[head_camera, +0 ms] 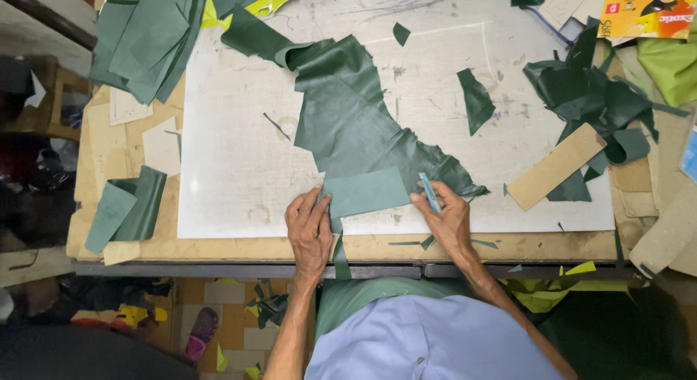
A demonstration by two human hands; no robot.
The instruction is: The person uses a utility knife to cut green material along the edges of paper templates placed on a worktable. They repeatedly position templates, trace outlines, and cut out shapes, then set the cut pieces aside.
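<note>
- Left hand (308, 227): laid flat, fingers together and extended; the fingertips are pressed on the left edge of a pale green rectangular pattern piece (365, 192).
- Right hand (446, 219): fingers curled and closed around a slim light-blue cutting tool (429, 191), which is held at the right edge of the pattern piece, tip pointing away from the body.
- Pale green rectangular pattern piece: placed between the two hands, lying flat on the lower end of a large irregular sheet of dark green leather (348, 122), near the front edge of the board.
- Large dark green leather sheet: spread diagonally from the upper left towards the lower right across a white, scratched cutting board (232, 148); its upper end is folded over.
- Narrow green strip (340, 253): seen hanging over the front edge of the bench between the forearms.
- Small dark green offcuts (475, 98): scattered on the board to the right of the sheet.
- Tan rectangular cardboard template (555, 166): laid at an angle at the right edge of the board, touching a heap of dark green scraps (588, 90).
- Stack of green leather pieces (145, 39): kept at the upper left corner.
- Curled pale green pieces (127, 206): set on the brown bench surface (94, 140) left of the board.
</note>
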